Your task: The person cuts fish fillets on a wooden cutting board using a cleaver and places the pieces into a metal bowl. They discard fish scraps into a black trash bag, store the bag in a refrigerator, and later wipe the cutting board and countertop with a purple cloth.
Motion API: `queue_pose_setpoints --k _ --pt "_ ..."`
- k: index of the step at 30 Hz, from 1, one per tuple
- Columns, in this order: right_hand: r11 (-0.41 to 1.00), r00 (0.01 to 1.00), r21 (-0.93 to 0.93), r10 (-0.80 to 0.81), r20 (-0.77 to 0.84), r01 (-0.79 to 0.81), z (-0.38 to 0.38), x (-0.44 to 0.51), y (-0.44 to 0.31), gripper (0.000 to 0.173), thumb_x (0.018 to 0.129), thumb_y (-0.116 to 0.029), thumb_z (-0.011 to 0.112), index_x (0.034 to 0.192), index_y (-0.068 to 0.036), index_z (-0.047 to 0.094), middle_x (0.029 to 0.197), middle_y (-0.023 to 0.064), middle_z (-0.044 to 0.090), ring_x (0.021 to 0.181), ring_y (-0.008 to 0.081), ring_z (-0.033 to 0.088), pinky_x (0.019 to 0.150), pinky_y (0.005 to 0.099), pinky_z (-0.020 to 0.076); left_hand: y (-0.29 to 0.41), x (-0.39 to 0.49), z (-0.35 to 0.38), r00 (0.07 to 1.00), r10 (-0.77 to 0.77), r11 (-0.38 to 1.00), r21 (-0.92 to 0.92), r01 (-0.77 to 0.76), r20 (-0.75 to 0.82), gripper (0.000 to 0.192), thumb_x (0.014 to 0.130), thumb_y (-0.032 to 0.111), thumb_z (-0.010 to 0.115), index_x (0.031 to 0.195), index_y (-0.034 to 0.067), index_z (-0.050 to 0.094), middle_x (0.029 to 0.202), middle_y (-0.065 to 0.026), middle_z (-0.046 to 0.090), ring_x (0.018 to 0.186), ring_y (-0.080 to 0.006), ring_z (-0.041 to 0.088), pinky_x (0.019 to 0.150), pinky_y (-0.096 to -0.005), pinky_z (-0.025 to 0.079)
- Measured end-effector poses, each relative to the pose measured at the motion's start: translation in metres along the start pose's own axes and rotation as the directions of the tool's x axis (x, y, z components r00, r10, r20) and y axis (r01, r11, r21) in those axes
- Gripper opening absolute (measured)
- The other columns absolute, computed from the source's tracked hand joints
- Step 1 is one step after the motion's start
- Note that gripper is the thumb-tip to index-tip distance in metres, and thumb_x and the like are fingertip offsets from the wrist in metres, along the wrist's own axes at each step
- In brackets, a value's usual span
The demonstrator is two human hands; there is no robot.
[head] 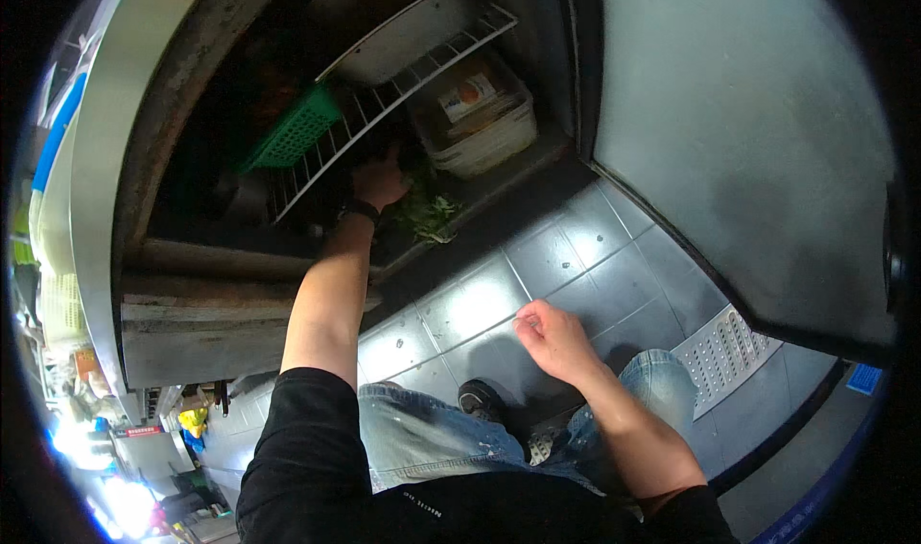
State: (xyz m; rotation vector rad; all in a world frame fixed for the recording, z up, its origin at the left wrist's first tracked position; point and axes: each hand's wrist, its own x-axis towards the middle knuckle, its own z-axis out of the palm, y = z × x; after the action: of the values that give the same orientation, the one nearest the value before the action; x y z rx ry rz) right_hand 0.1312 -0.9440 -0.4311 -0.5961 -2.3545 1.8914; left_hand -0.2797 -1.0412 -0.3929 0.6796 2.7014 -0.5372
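My left hand [380, 180] reaches into the dark inside of a low refrigerated cabinet, under a white wire shelf [403, 98]. It is dim there, and what the fingers touch cannot be told. Just right of this hand, leafy greens [435, 220] lie on the cabinet floor near the front edge. A lidded clear plastic container [486, 130] with a label stands farther right. On the shelf are a green perforated plastic basket [295, 130] and a pale tray [417, 33]. My right hand [550, 335] hangs over the tiled floor with curled fingers, and no object shows in it.
The cabinet's metal door [727, 134] stands swung out at the right. A perforated metal drain cover [727, 360] lies in the grey tiled floor [468, 299] near my knee. At the left runs the steel counter edge [108, 184], with baskets beyond it.
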Motion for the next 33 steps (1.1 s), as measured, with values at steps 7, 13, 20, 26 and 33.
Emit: queue_pose_setpoints --k 7,13,20,26,33 --pt "0.986 0.996 0.16 0.056 -0.064 -0.045 0.0 0.01 0.009 0.024 0.096 -0.021 0.07 0.107 0.0 0.067 0.093 0.0171 0.076 0.085 0.0296 0.075 0.078 0.0383 0.0589 0.0 -0.157 0.034 0.61 0.003 0.895 -0.27 -0.356 -0.792 0.068 0.089 0.018 0.068 0.153 0.01 0.047 0.149 -0.0247 0.051 0.127 -0.0381 0.054 0.109 -0.0509 0.043" --pt "0.983 0.997 0.167 0.07 0.018 -0.072 0.007 0.027 0.028 0.021 0.097 -0.018 0.069 0.107 0.0 0.067 0.09 0.0129 0.076 0.081 0.021 0.074 0.078 0.0338 0.0581 -0.094 -0.303 0.051 0.169 -0.855 0.401 -0.833 -0.381 -0.49 0.06 0.092 0.005 0.065 0.148 0.004 0.042 0.138 -0.0149 0.048 0.123 -0.0262 0.051 0.105 -0.0412 0.046" --pt "0.947 0.981 0.259 0.169 0.098 -0.189 0.048 0.079 0.058 0.013 0.102 -0.007 0.059 0.111 0.0 0.063 0.095 0.0101 0.073 0.078 0.0149 0.07 0.069 0.028 0.0568 -0.124 -0.303 0.013 0.443 -0.811 0.138 -0.861 -0.49 -0.382 0.042 0.093 0.015 0.07 0.122 -0.001 0.044 0.11 -0.0096 0.054 0.104 -0.0177 0.05 0.097 -0.0318 0.043" --pt "0.985 0.973 0.147 0.058 0.225 -0.093 0.056 0.16 0.07 0.011 0.101 -0.008 0.059 0.109 -0.002 0.063 0.094 0.0072 0.071 0.078 0.014 0.07 0.068 0.0258 0.0545 -0.077 -0.428 0.154 0.377 -0.907 0.061 -0.943 -0.326 -0.189 0.059 0.092 0.012 0.071 0.141 -0.001 0.04 0.127 -0.0075 0.053 0.11 -0.0185 0.053 0.101 -0.0366 0.045" --pt "0.98 0.9 0.037 -0.194 0.39 0.195 0.087 0.24 0.034 0.021 0.1 -0.012 0.06 0.115 0.001 0.064 0.093 0.0088 0.073 0.076 0.0176 0.072 0.071 0.0319 0.056 -0.12 -0.595 0.252 0.067 -0.998 -0.019 -0.906 -0.422 -0.011 0.064 0.098 0.015 0.065 0.152 0.0 0.036 0.144 -0.0073 0.047 0.127 -0.0198 0.047 0.111 -0.0352 0.038"
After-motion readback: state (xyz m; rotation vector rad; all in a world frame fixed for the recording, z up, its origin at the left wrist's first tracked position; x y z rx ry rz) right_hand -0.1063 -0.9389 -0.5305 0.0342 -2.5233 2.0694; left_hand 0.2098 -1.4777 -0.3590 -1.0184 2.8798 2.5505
